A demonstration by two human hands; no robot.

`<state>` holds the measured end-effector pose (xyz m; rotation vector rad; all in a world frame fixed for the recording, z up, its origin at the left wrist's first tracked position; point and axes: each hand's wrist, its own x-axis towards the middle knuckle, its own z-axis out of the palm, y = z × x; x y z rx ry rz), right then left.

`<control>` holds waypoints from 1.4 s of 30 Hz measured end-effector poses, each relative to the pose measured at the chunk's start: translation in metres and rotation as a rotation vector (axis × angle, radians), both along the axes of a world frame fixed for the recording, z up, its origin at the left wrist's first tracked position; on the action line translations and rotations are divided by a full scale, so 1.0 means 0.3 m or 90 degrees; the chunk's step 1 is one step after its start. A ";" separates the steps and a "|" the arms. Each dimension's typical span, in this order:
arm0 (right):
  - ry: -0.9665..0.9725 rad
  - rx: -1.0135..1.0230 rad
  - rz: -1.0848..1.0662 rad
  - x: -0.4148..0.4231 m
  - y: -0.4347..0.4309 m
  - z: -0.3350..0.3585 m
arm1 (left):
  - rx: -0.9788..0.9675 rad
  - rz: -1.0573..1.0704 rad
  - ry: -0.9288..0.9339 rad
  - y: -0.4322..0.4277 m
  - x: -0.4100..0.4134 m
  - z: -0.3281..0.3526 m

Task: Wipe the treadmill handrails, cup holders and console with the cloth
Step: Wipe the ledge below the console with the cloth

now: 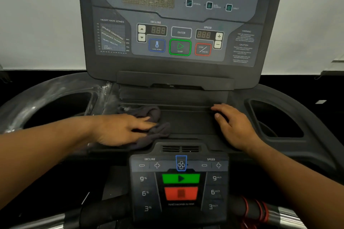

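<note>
Room: a plain pale wall (pixel 37 15) stands behind the dark grey treadmill console (pixel 173 72).
Surface: both your hands lie on the flat dark tray shelf (pixel 188 122) under it.
Cloth: the crumpled dark grey cloth (pixel 160 130) sits on the tray's left part, pressed under your left hand (pixel 121 130), fingers straight.
Right hand (pixel 234 126): resting on the tray, loosely bent, holding nothing.
Containers: left cup holder (pixel 61 87) and right cup holder (pixel 275 117); their contents are too dark to tell.
Writing: INCLINE, SPEED, ENTER, START; the lower keypad (pixel 179 188) reads "Hold 3 seconds to reset".
</note>
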<state>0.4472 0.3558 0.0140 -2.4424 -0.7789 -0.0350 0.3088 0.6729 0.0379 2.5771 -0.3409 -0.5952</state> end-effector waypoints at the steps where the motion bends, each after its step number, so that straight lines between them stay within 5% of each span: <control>1: -0.012 -0.026 0.027 0.002 0.005 -0.006 | 0.020 0.009 -0.013 0.031 -0.033 -0.003; 15: -0.046 -0.174 0.086 -0.011 0.033 0.005 | 0.133 -0.017 0.041 -0.221 0.145 0.012; 23: -0.068 -0.127 0.204 -0.067 0.191 0.101 | 0.221 0.151 -0.069 -0.058 -0.117 -0.016; 28: -0.028 -0.238 0.331 -0.091 0.321 0.135 | 0.286 0.299 -0.132 -0.087 -0.219 -0.029; 42: -0.009 -0.311 0.386 -0.085 0.430 0.077 | 0.189 0.501 -0.162 0.087 0.076 -0.065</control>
